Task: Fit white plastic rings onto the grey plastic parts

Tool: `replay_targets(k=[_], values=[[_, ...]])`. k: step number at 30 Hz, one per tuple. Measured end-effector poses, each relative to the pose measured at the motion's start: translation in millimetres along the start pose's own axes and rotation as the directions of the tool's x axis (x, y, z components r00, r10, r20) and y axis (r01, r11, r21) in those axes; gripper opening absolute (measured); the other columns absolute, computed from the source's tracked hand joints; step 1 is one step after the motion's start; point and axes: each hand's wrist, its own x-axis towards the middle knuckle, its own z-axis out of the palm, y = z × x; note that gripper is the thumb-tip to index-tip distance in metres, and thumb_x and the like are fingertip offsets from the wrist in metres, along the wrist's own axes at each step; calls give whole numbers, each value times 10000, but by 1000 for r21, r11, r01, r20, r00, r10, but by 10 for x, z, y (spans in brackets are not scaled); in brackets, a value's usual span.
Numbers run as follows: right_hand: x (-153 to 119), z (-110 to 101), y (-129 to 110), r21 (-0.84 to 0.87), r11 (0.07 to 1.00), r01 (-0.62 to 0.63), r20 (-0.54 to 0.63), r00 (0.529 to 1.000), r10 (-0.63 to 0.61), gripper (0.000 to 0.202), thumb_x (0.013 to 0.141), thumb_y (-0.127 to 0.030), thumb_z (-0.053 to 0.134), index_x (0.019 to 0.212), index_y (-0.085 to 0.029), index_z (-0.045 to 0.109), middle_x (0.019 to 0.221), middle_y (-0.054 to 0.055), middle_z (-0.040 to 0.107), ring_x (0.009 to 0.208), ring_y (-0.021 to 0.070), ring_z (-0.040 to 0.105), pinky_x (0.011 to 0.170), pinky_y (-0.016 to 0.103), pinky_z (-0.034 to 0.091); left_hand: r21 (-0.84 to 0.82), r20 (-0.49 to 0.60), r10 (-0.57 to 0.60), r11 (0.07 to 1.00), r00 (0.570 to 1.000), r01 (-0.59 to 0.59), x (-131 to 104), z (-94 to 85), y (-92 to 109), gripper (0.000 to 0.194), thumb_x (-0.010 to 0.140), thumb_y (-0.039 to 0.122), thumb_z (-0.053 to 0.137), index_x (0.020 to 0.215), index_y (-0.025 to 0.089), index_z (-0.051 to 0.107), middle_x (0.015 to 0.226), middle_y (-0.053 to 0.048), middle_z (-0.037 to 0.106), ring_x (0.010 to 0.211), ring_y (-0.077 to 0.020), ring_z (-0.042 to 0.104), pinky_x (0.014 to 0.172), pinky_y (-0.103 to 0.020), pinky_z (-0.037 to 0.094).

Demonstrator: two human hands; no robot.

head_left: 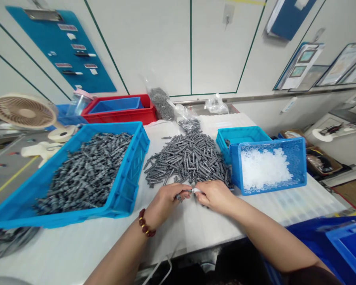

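My left hand (167, 194) has its fingers closed around a slim grey ribbed plastic part (179, 197), its tip pointing right. Opposite it, my right hand (215, 194) pinches a small white plastic piece (196, 190). The two pieces meet or nearly meet between my fingertips; whether they are joined I cannot tell. Just beyond both hands lies a heap of grey ribbed parts (192, 158) on the white-covered table (178, 233). To the right, a tilted blue bin (238, 170) holds many small white translucent rings (265, 168).
A large blue crate (136, 170) full of grey parts stands left. Behind are a red bin (121, 116), bags of grey parts (161, 103) and a fan (25, 112). A teal bin (243, 133) sits behind the ring bin. Clipboards (299, 65) hang on the wall.
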Motion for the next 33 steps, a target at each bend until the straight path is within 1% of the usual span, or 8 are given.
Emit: replay_targets(k=[16, 18, 20, 23, 25, 28, 30, 33], values=[[-5, -6, -33, -43, 995, -86, -64, 994, 84, 283, 865, -405, 472, 800, -192, 646, 755, 41, 682, 703, 173, 599, 579, 249, 263, 1, -38, -14, 1000, 999, 14, -8, 11, 32, 186, 845, 287, 545, 910, 200, 696, 818, -56, 725, 710, -151, 653, 670, -243, 505], [-6, -12, -22, -30, 993, -111, -75, 991, 108, 272, 865, -390, 468, 789, -191, 638, 748, 38, 679, 692, 166, 592, 579, 248, 265, -57, -48, -74, 996, 996, 72, 5, -30, 22, 182, 823, 296, 565, 894, 199, 701, 814, -58, 724, 702, -155, 650, 668, -254, 510], [-7, -22, 3, -12, 991, -137, -92, 987, 135, 276, 878, -379, 442, 786, -192, 623, 738, 31, 671, 682, 155, 581, 577, 246, 263, -187, -109, -214, 964, 971, 191, 24, -110, 7, 240, 807, 323, 565, 961, 179, 679, 822, -63, 714, 693, -158, 647, 644, -265, 520], [-7, -37, 44, 7, 990, -138, -117, 983, 138, 260, 903, -345, 404, 827, -190, 598, 766, 25, 658, 700, 146, 570, 590, 242, 266, -357, -240, -440, 869, 865, 343, 54, -243, -27, 324, 789, 352, 553, 1022, 136, 617, 722, -27, 659, 605, -136, 611, 561, -243, 498], [-4, -38, 59, 15, 994, -109, -123, 986, 110, 226, 914, -300, 390, 880, -188, 583, 814, 25, 652, 738, 147, 570, 616, 241, 280, -256, -297, -448, 888, 843, 382, 66, -282, -44, 237, 776, 362, 559, 836, 140, 616, 612, 13, 580, 560, -119, 560, 553, -226, 464], [-1, -30, 56, 27, 998, -63, -120, 991, 66, 219, 930, -268, 366, 953, -182, 566, 876, 34, 643, 796, 153, 571, 661, 245, 299, 200, -283, -375, 877, 883, 437, 81, -216, -39, 291, 814, 377, 515, 612, 170, 551, 633, -12, 574, 629, -142, 561, 615, -237, 439], [-2, -23, 43, 31, 998, -49, -113, 992, 53, 230, 937, -272, 355, 977, -178, 562, 898, 42, 643, 812, 158, 572, 676, 250, 306, 457, -239, -403, 756, 883, 469, 94, -122, -25, 245, 836, 358, 500, 700, 177, 593, 767, -57, 636, 719, -178, 599, 649, -256, 436], [-5, -19, 21, 34, 999, -34, -104, 994, 37, 228, 933, -258, 358, 992, -181, 564, 912, 46, 642, 818, 160, 569, 683, 251, 309, 592, -160, -487, 649, 859, 478, 113, -23, -18, 153, 825, 278, 521, 870, 162, 611, 870, -110, 672, 785, -224, 631, 655, -280, 438]])
